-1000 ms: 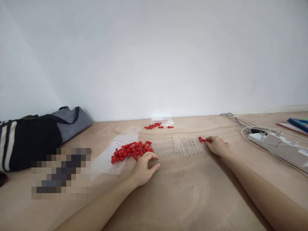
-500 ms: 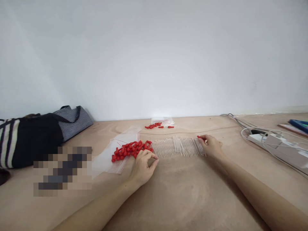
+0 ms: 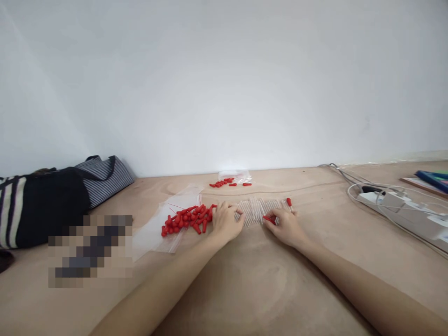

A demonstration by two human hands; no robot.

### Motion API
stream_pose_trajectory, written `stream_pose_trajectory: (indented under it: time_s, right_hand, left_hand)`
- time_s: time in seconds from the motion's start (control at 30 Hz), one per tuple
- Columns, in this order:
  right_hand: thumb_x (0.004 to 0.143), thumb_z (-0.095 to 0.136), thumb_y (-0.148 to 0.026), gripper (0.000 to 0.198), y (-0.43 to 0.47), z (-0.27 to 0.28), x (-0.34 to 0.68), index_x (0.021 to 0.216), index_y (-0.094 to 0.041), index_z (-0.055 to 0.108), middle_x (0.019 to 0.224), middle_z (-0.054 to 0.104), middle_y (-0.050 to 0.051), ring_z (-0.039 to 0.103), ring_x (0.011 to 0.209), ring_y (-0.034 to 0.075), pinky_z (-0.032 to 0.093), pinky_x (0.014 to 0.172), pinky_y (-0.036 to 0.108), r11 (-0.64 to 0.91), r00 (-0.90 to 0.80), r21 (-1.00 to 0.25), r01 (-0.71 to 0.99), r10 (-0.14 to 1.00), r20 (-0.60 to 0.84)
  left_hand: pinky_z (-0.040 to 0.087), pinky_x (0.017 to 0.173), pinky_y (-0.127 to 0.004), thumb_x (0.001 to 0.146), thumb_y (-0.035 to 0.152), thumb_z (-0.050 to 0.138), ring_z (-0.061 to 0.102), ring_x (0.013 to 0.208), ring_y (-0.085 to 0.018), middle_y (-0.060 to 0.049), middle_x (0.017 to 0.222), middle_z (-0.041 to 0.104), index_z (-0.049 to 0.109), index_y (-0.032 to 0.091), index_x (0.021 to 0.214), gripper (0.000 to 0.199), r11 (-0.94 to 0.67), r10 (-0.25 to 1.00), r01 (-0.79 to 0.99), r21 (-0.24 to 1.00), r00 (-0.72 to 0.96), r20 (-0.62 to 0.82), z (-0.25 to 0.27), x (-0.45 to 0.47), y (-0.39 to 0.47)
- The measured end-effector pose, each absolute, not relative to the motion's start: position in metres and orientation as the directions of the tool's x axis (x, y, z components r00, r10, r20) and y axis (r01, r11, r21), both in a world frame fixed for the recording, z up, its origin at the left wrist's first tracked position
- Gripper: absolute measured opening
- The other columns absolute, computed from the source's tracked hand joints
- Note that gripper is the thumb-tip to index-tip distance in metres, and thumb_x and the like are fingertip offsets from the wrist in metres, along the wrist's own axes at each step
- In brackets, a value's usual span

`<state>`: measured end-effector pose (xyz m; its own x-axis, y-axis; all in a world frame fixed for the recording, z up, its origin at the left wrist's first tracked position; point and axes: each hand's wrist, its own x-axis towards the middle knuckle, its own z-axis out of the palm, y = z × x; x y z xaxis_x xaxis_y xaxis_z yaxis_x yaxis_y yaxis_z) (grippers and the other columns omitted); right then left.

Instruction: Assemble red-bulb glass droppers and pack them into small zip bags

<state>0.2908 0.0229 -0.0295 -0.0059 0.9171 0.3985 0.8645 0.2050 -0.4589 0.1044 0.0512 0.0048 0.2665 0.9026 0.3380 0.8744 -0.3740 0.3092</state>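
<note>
we had both hands down on the tabletop (image 3: 245,280) at the row of clear tubes (image 3: 261,210). our left hand (image 3: 227,221) lay with its fingers curled over the left end of the row, just beside the pile of red caps (image 3: 187,219) that sat on a plastic bag (image 3: 164,224); from this low view we could not tell whether it pinched a tube or only pressed on them. our right hand (image 3: 285,226) was closed on a red cap (image 3: 269,218) at its fingertips, touching the near edge of the row. another capped piece (image 3: 289,201) lay at the right end of the tubes.

to do this step well, we judged that the left hand should steady a single tube rather than the whole row, so the neighbours did not roll. the cap in the right hand should meet the tube end straight on, not at a slant, and the push should be gentle, since thin tubes probably flex.

a few more caps (image 3: 229,183) lay near the wall, a striped bag (image 3: 63,196) sat far left, and a power strip (image 3: 399,205) with cables sat well to the right.
</note>
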Motion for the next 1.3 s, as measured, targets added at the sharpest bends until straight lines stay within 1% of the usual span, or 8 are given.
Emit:
stream_pose_trajectory:
  time_s: [0.2,0.37,0.63,0.73,0.87,1.0,1.1,1.3]
  right_hand:
    - [0.078,0.047,-0.037,0.022,0.000,-0.033,0.291,0.067,-0.021,0.059,0.069,0.061,0.003,0.050,0.072,0.018,0.027,0.069,0.033,0.362,-0.192,-0.343,0.867,0.877,0.441]
    - [0.078,0.048,-0.035,0.023,-0.002,-0.031,0.290,0.065,-0.020,0.058,0.068,0.060,0.002,0.050,0.071,0.016,0.026,0.069,0.032,0.356,-0.175,-0.358,0.863,0.876,0.449]
    - [0.077,0.050,-0.033,0.017,0.000,-0.032,0.288,0.070,-0.022,0.061,0.070,0.060,0.001,0.051,0.073,0.016,0.027,0.069,0.032,0.373,-0.186,-0.351,0.859,0.866,0.465]
    - [0.078,0.049,-0.033,0.019,0.000,-0.032,0.288,0.069,-0.021,0.061,0.071,0.060,0.002,0.051,0.073,0.017,0.028,0.070,0.032,0.379,-0.178,-0.365,0.850,0.860,0.479]
    - [0.079,0.047,-0.029,0.018,-0.001,-0.030,0.288,0.074,-0.021,0.061,0.076,0.061,0.003,0.054,0.075,0.017,0.030,0.074,0.034,0.387,-0.137,-0.424,0.819,0.849,0.511]
    - [0.080,0.047,-0.029,0.017,-0.003,-0.028,0.280,0.082,-0.022,0.062,0.080,0.064,0.003,0.057,0.074,0.016,0.035,0.075,0.034,0.407,-0.091,-0.568,0.716,0.860,0.502]
    - [0.077,0.052,-0.032,0.017,-0.003,-0.027,0.266,0.084,-0.020,0.062,0.078,0.066,0.004,0.059,0.070,0.016,0.039,0.071,0.032,0.414,-0.075,-0.679,0.607,0.880,0.470]
    - [0.077,0.054,-0.027,0.011,-0.003,-0.024,0.240,0.079,-0.023,0.064,0.078,0.066,0.001,0.059,0.073,0.015,0.037,0.078,0.034,0.480,-0.212,-0.678,0.556,0.871,0.443]
  left_hand:
    - [0.027,0.086,-0.044,0.068,0.040,0.056,0.042,0.104,-0.034,-0.015,0.102,0.056,0.066,0.016,0.075,0.028,-0.224,0.960,0.925,0.308,0.155,0.231,0.012,0.158,0.091]
    - [0.029,0.085,-0.043,0.062,0.040,0.060,0.044,0.105,-0.036,-0.021,0.106,0.057,0.065,0.011,0.085,0.038,-0.124,0.988,0.948,0.292,0.090,0.127,0.008,0.169,0.108]
    - [0.033,0.080,-0.041,0.061,0.038,0.062,0.049,0.102,-0.035,-0.019,0.101,0.062,0.064,0.014,0.085,0.034,-0.068,0.998,0.950,0.306,0.066,0.015,0.012,0.171,0.117]
    - [0.038,0.072,-0.037,0.065,0.036,0.059,0.053,0.094,-0.034,-0.016,0.090,0.065,0.063,0.014,0.080,0.027,-0.112,0.993,0.938,0.328,0.116,0.008,0.018,0.167,0.114]
    - [0.041,0.062,-0.029,0.077,0.032,0.046,0.058,0.075,-0.024,-0.006,0.071,0.064,0.059,0.016,0.071,0.021,-0.300,0.952,0.875,0.381,0.302,0.055,0.034,0.138,0.089]
    - [0.041,0.062,-0.025,0.084,0.025,0.034,0.057,0.072,-0.017,-0.001,0.078,0.062,0.052,0.019,0.080,0.019,-0.478,0.875,0.772,0.420,0.461,0.149,0.038,0.085,0.043]
    - [0.042,0.066,-0.027,0.081,0.023,0.039,0.057,0.072,-0.017,0.000,0.078,0.061,0.052,0.021,0.080,0.013,-0.603,0.794,0.644,0.471,0.541,0.277,0.026,0.048,0.016]
    - [0.043,0.069,-0.028,0.081,0.021,0.042,0.056,0.076,-0.017,-0.002,0.082,0.061,0.057,0.021,0.089,0.017,-0.604,0.791,0.553,0.574,0.505,0.345,0.001,0.029,0.008]
